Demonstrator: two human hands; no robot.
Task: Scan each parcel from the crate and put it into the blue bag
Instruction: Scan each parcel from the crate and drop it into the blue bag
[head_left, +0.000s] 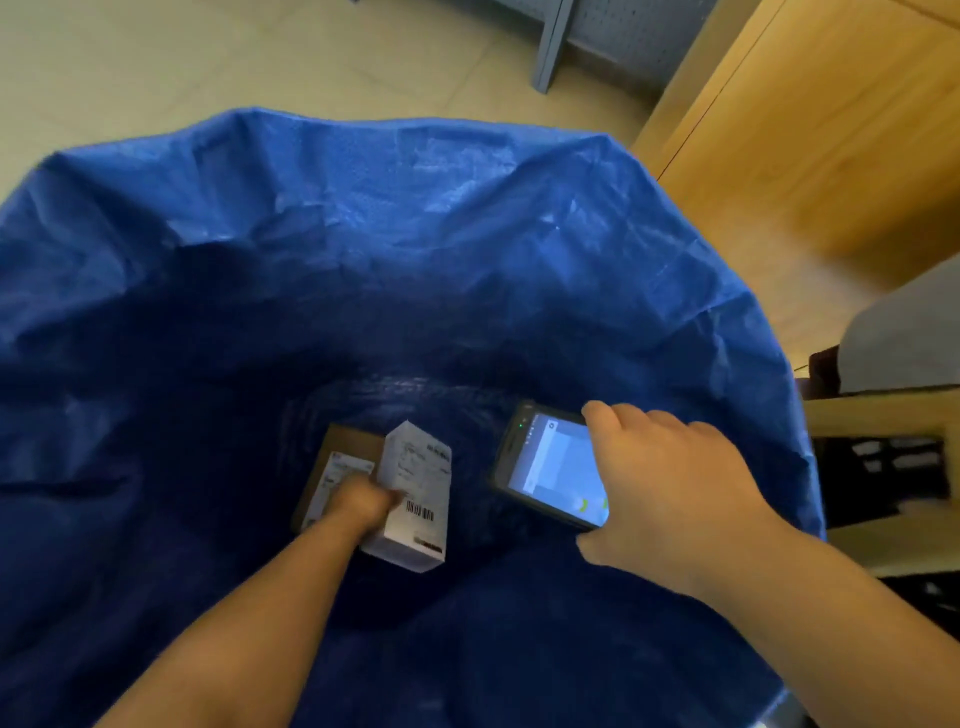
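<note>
The blue bag (363, 249) stands wide open and fills most of the view. My left hand (363, 506) reaches deep inside it and grips a white parcel (415, 493) with a barcode label. Beside it, on the bag's bottom, lies a brown cardboard parcel (337, 457) with a white label, partly hidden by my left hand. My right hand (675, 483) holds a handheld scanner (550, 467) over the bag's right side, with its screen lit. A black crate (883, 467) shows at the right edge behind the bag's rim.
A wooden cabinet (831, 130) stands at the upper right. A grey metal post (550, 47) rises from the pale tiled floor (156, 67) behind the bag. A grey surface (904, 338) and wooden frame (883, 410) sit at the right.
</note>
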